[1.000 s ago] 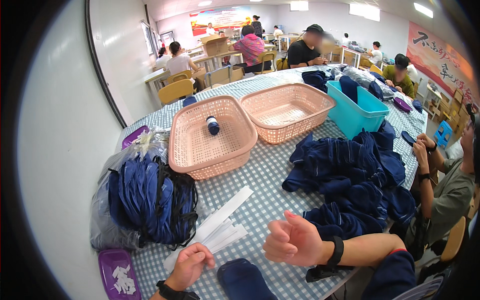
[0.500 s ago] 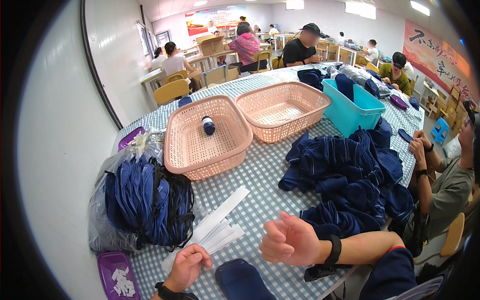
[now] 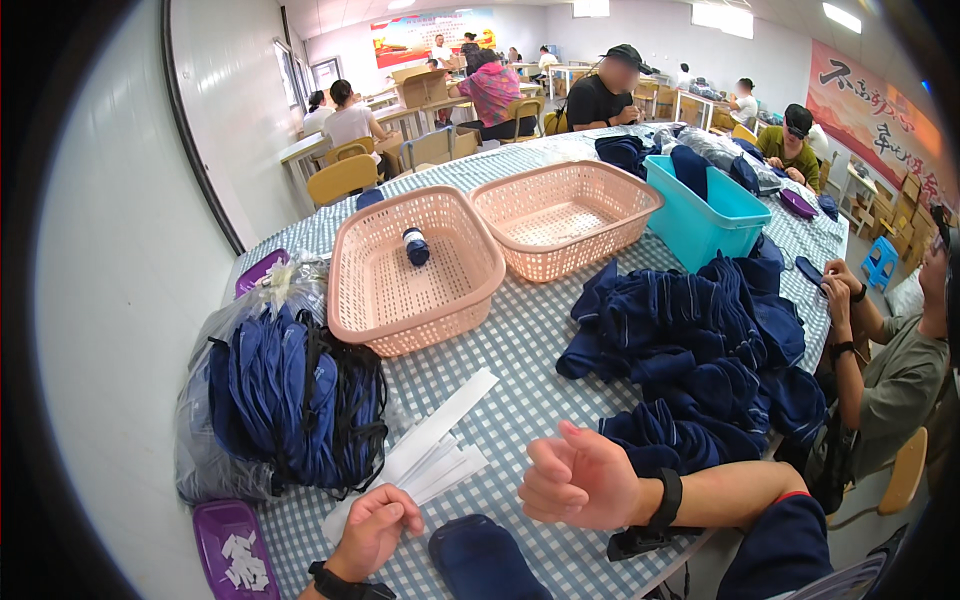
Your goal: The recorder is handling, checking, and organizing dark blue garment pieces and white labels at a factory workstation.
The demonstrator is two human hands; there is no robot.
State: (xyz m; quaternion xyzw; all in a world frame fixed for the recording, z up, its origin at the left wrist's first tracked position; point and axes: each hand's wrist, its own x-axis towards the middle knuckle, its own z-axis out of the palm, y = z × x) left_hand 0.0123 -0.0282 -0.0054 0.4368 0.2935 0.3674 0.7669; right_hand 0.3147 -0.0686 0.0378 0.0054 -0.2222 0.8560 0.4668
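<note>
Over the near part of the table, my left hand [image 3: 374,530] is loosely curled, with nothing in it. My right hand [image 3: 580,482] hovers to its right, palm turned inward, fingers half bent and thumb apart, also bare of any object. Below and between them lies a flat, rounded navy cloth piece [image 3: 485,560], touched by neither hand. White paper strips [image 3: 440,440] are fanned out just beyond my left hand. A heap of navy cloth pieces [image 3: 690,350] spreads behind my right hand and forearm.
Two pink baskets [image 3: 350,325] stand beyond, the left holding a navy roll with a white band [image 3: 415,247]. A teal bin [image 3: 710,235] is at far right. A clear bag of navy items with black straps [image 3: 290,400] and a purple tray [image 3: 215,520] flank the left; a co-worker [image 3: 890,360] sits right.
My hands and the things on the table keep their places. Only people in the far background have shifted, with one now standing near the back wall.
</note>
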